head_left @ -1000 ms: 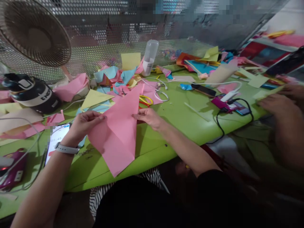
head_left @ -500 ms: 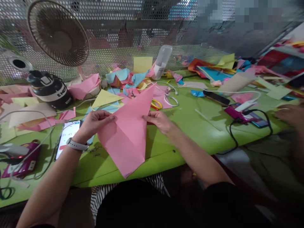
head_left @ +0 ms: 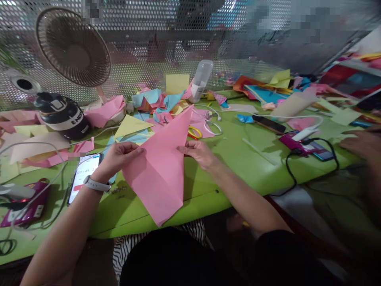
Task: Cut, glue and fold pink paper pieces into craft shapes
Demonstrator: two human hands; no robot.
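A sheet of pink paper (head_left: 157,171), folded to a long point at its far end, is held up over the front of the table. My left hand (head_left: 123,155) pinches its left edge between thumb and fingers. On the opposite edge, my right hand (head_left: 198,154) grips it the same way. Creases run across the paper's middle. Behind its tip, scissors with yellow and red handles (head_left: 195,133) are partly covered. A lit phone (head_left: 85,174) lies beside my left wrist, which wears a pale band (head_left: 97,184).
Folded pink, blue and yellow papers (head_left: 149,97) crowd the back of the green table (head_left: 226,174). A fan (head_left: 74,47), a black bottle (head_left: 62,115) and a clear bottle (head_left: 201,81) stand there. Cables and power banks (head_left: 297,145) lie at both sides. Another person's hand (head_left: 361,141) is at far right.
The view has tilted slightly, so everything sits a little lower. Both hands keep their hold on the pink paper, which has barely moved.
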